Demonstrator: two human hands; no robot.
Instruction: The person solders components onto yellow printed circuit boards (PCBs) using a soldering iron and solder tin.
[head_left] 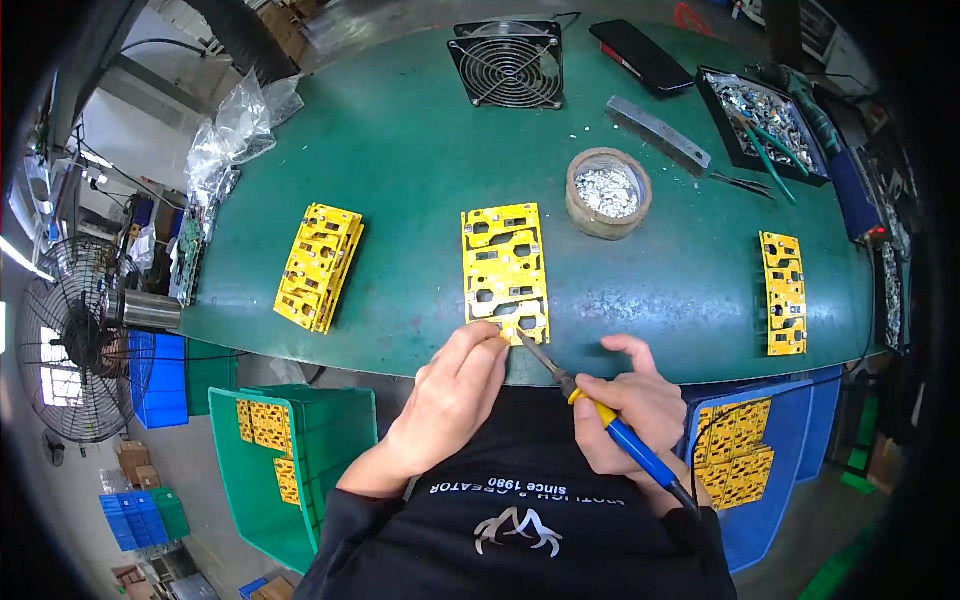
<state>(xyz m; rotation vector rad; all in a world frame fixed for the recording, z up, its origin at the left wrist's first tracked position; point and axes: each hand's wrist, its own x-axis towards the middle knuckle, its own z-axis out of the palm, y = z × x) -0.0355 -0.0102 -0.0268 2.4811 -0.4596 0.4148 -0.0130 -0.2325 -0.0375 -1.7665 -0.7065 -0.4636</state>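
Observation:
A yellow circuit board panel [503, 260] with dark slots lies on the green table straight in front of me. At its near left corner, my left hand [450, 395] has its fingers pinched together, touching the panel's edge; whatever sits between the fingertips is hidden. My right hand [632, 415] is closed around a soldering iron [632, 445] with a blue and yellow handle, its index finger lifted off. The iron's tip meets the panel's near edge, just right of my left fingertips.
Yellow panels [318, 268] are stacked at left; another panel [785, 293] lies far right. Beyond stand a round tub of silvery bits [608, 193], a metal bar [658, 135], a small fan [507, 65] and a parts tray [757, 120]. Green [345, 405] and blue [790, 420] bins flank me below.

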